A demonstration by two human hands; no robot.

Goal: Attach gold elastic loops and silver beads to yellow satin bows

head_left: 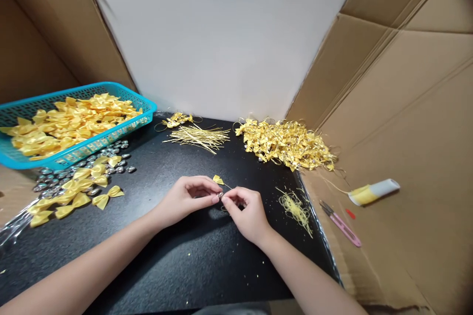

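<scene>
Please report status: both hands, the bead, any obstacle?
Left hand and right hand meet at silvery bead. Yellow bow just beyond. No obstacle seen between hands.

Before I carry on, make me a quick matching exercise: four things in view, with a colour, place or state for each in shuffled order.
1. Basket
2. Snips
3. Tube
4. Left hand and right hand

A. White and yellow, on the cardboard
B. Pinching a small shiny piece
C. Blue, holding yellow bows
D. Pink-handled

Pairs: 1-C, 2-D, 3-A, 4-B
</scene>
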